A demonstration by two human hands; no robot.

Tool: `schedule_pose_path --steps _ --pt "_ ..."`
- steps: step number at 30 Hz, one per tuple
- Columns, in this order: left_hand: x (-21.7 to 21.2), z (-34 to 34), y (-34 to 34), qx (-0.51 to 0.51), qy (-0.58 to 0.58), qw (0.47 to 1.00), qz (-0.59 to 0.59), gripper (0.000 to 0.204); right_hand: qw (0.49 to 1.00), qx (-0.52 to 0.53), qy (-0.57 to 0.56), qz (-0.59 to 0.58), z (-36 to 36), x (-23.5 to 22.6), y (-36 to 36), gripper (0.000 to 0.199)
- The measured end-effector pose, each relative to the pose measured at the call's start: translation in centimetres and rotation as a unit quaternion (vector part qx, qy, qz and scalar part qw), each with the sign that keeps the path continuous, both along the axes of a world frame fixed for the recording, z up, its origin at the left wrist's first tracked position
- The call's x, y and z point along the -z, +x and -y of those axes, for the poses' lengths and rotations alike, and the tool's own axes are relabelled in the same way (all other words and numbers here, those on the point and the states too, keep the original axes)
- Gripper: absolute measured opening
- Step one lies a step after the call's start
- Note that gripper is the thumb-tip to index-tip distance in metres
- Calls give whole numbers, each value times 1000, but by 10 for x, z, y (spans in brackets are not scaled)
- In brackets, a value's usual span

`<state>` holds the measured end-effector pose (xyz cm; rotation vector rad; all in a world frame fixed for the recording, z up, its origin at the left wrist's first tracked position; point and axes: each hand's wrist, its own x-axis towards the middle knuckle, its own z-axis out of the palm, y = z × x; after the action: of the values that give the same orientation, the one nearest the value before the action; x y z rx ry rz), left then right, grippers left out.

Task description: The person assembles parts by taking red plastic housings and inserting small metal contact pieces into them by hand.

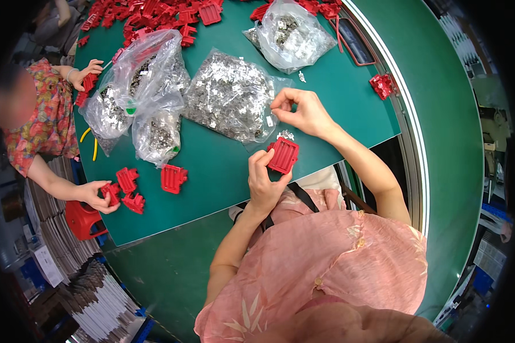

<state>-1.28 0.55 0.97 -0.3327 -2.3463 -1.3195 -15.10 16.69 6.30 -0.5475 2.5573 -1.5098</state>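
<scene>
Near the table's front edge, my left hand (262, 182) grips a red plastic housing (284, 155) with long grooves in its upturned face. Just beyond the housing lies a small heap of silvery metal pieces (285, 135). My right hand (304, 112) is raised to the right of a large clear bag of small metal parts (229, 96). Its thumb and forefinger are pinched together at the bag's right edge; whatever they hold is too small to make out.
More bags of metal parts (157, 74) stand to the left, another bag (289, 37) farther back. Red housings (149, 20) are heaped at the far side; one loose housing (173, 178) lies at front left. At the left, a co-worker's hands (97, 196) handle red pieces. A phone-like device (355, 43) lies back right.
</scene>
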Motion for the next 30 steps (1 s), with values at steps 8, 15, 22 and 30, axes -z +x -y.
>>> schedule_pose_path --steps 8,15,22,30 --pt "-1 -1 -1 -13 -7 1000 0 70 984 -23 -66 164 -33 -17 34 12" --pt "-2 -3 -1 -12 -19 1000 -14 72 994 -39 -36 96 -33 -22 67 30" --pt "1 -4 2 6 -47 998 -44 75 996 -53 69 12 -24 -28 69 41" --pt "1 -4 2 9 -57 996 -66 72 990 -92 89 62 -20 -43 58 43"
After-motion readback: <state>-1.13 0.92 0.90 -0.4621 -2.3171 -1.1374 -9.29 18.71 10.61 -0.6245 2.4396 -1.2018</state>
